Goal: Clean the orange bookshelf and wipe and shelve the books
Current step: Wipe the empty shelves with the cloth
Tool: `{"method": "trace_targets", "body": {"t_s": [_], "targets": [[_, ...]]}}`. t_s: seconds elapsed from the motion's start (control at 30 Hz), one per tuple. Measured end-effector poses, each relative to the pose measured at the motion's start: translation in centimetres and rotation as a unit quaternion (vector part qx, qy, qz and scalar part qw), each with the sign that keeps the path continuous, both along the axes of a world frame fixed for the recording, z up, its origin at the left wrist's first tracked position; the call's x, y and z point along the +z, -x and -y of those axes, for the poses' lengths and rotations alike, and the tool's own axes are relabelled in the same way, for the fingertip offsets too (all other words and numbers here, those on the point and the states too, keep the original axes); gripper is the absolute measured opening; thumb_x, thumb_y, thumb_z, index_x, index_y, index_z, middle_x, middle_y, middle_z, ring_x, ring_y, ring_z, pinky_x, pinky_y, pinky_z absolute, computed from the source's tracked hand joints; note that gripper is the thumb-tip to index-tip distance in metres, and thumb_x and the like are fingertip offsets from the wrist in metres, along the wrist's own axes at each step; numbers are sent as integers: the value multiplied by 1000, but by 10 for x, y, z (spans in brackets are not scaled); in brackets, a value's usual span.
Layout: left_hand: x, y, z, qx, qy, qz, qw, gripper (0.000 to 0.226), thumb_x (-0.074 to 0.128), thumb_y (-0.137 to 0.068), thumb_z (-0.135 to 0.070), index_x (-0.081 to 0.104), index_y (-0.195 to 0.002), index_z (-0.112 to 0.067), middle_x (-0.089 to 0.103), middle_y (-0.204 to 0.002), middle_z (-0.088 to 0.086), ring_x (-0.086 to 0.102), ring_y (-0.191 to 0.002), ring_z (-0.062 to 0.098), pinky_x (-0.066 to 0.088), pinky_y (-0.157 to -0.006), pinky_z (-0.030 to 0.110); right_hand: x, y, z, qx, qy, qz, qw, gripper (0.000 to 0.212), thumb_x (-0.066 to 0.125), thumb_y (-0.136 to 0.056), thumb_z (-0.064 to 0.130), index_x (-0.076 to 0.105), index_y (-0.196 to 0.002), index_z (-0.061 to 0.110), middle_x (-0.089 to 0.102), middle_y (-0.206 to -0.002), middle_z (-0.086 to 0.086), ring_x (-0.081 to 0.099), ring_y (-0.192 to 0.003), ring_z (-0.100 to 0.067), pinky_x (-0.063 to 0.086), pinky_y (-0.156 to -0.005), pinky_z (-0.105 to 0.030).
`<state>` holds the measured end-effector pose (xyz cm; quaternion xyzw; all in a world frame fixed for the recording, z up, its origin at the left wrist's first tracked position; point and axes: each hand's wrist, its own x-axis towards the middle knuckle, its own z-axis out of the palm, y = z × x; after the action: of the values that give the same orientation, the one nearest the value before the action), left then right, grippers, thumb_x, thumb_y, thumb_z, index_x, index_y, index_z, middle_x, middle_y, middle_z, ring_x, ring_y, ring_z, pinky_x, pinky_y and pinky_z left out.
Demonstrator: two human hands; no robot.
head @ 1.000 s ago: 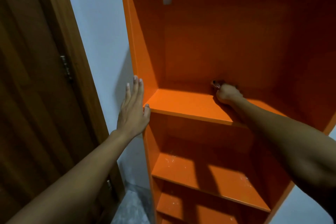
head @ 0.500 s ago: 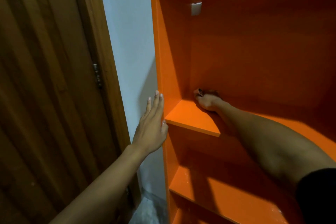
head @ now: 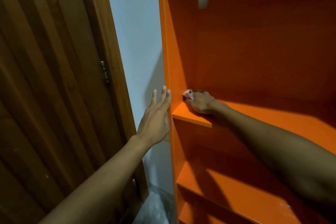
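The orange bookshelf fills the right half of the view, its shelves bare of books. My right hand reaches into the back left corner of the upper shelf board and grips a small crumpled pale cloth against the corner. My left hand lies flat with straight fingers on the outer face of the bookshelf's left side panel. No books are in view.
A brown wooden door with a metal hinge stands at the left, and a strip of pale wall separates it from the shelf. Lower shelf boards show pale specks. Grey floor shows at the bottom.
My right hand has slid left along the shelf's back edge into the left corner with the cloth. The view has shifted left. My left hand stays flat on the side panel.
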<state>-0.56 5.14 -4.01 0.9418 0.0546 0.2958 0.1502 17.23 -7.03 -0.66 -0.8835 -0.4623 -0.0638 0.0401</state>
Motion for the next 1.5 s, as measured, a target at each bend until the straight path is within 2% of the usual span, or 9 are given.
{"method": "trace_targets", "body": {"t_s": [0.17, 0.33, 0.5, 0.7, 0.97, 1.07, 1.2, 1.33, 1.5], "targets": [[-4, -3, -2, 21, -21, 8, 1000, 82, 44, -94, 2, 0, -159, -23, -11, -163, -12, -16, -151, 20, 50, -102, 48, -19, 38, 9, 10, -73, -50, 996, 38, 33, -81, 57, 53, -101, 31, 57, -96, -10, 52, -99, -34, 48, -86, -49], [-3, -1, 0, 11, -14, 11, 1000, 81, 42, -93, 3, 1, -159, -21, -8, -166, -7, -16, -151, 20, 51, -101, 48, -36, 65, 28, 90, -98, -14, 991, 58, 52, -83, 5, 54, -137, 24, 60, -131, -17, 53, -123, -35, 43, -104, -44], [-5, -2, 0, 24, -17, 8, 1000, 81, 45, -96, -2, -1, -159, -21, -8, -167, -5, -17, -151, 24, 53, -99, 47, -44, 77, 66, 240, 0, 170, 956, 38, 51, -94, 12, 66, -128, 19, 58, -142, -5, 40, -141, -35, 42, -105, -50], [-21, -1, 11, -1, 27, 41, 999, 74, 44, -97, -4, 7, -160, -20, -4, -167, 1, -15, -152, 25, 30, -116, 57, -48, 66, 159, 184, 55, 275, 942, 59, 76, -85, 23, 55, -140, 23, 54, -147, 1, 45, -139, -31, 43, -102, -45], [-116, 3, 68, -86, 69, 36, 993, 70, 49, -91, 3, 32, -154, -22, 3, -167, -2, -6, -154, 16, 21, -119, 44, -83, 83, 296, 16, -20, 323, 946, 78, 89, -67, 18, 49, -135, 22, 53, -135, 1, 42, -115, -39, 40, -78, -46], [-155, -2, 88, -126, 67, -19, 990, 69, 49, -92, 1, 30, -155, -21, 4, -167, 0, -5, -154, 17, 23, -119, 45, -100, 88, 337, -56, -44, 303, 950, 76, 86, -71, 15, 47, -136, 23, 51, -137, 1, 42, -115, -41, 45, -79, -50], [-199, -11, 116, -138, 82, -130, 978, 65, 45, -99, -10, 20, -158, -22, 1, -166, 0, -8, -153, 17, 17, -123, 45, -130, 95, 368, -117, -112, 259, 952, 42, 58, -92, 22, 53, -134, 19, 53, -132, -3, 44, -107, -40, 44, -83, -50], [-243, -19, 138, -97, 36, -275, 956, 66, 40, -103, -24, 6, -159, -23, 2, -167, 6, -6, -154, 28, 8, -123, 46, -169, 115, 357, -131, -215, 58, 966, 40, 43, -101, 32, 55, -135, 16, 60, -129, -4, 55, -109, -27, 40, -89, -36], [-286, -22, 148, -66, -4, -348, 935, 67, 26, -97, -45, 21, -158, -17, 20, -163, 15, 13, -151, 39, 21, -117, 56, -238, 104, 328, -295, -322, -138, 889, 77, 47, -78, -19, 44, -147, 17, 51, -145, -9, 45, -134, -26, 35, -106, -32]]}}
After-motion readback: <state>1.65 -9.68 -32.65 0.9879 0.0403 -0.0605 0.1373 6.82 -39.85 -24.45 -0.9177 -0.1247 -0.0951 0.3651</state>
